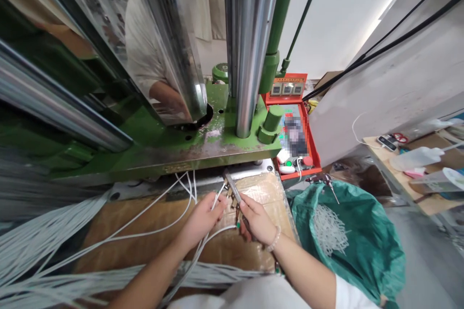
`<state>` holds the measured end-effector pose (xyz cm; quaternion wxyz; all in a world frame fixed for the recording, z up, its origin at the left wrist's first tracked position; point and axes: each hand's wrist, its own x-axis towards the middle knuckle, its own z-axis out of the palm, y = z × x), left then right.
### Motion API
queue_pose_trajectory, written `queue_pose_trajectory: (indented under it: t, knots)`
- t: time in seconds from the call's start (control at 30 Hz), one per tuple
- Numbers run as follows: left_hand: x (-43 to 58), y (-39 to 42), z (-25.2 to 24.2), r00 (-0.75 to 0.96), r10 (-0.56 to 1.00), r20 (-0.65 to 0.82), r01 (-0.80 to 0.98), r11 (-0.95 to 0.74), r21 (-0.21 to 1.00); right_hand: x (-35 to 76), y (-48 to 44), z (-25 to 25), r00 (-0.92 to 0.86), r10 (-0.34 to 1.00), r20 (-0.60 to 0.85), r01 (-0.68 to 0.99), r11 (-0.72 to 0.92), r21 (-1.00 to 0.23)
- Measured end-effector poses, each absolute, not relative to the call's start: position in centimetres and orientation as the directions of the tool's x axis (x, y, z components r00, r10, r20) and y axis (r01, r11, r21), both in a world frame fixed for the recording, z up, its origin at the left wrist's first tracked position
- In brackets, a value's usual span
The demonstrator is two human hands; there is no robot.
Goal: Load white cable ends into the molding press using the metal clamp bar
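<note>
My left hand is closed in a pinch on a thin white cable in front of the green press. Beside it, my right hand is wrapped round a slim grey metal hand tool, which points up and left toward the press. Its far end lies close to the cable's end, and I cannot tell if they touch. Small brass-coloured parts and a green piece show between the hands. Below both hands is a tape-covered brown cardboard sheet.
The green press with steel columns stands ahead. Bundles of white cable lie left. A red control box is at right, above a green sack holding white offcuts. A cluttered side table stands far right.
</note>
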<state>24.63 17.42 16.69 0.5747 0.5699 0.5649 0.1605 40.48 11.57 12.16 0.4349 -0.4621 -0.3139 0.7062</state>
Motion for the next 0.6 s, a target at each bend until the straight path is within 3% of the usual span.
queue_pose_trajectory:
  t: [0.1, 0.23, 0.43, 0.5, 0.6]
  knots:
    - [24.7, 17.3, 16.6, 0.347, 0.796, -0.495, 0.438, 0.329, 0.837, 41.3, 11.9, 12.8, -0.284, 0.871, -0.4, -0.398, -0.487, -0.778]
    - [24.7, 17.3, 15.7, 0.282, 0.873, -0.398, 0.546, 0.196, 0.815, 42.3, 12.1, 13.6, -0.305, 0.866, -0.397, -0.504, -0.5, -0.704]
    - [24.4, 17.7, 16.5, 0.197, 0.832, -0.519, 0.369, 0.428, 0.825, 42.0, 12.1, 12.2, -0.125, 0.906, -0.405, -0.387, -0.421, -0.82]
    - [24.4, 18.0, 17.4, 0.254, 0.791, -0.557, 0.269, 0.495, 0.826, 41.9, 12.1, 11.8, -0.121, 0.905, -0.409, -0.369, -0.423, -0.828]
    - [24.4, 18.4, 18.3, 0.353, 0.651, -0.672, 0.091, 0.691, 0.717, 41.8, 12.1, 12.0, -0.164, 0.911, -0.378, -0.295, -0.411, -0.863]
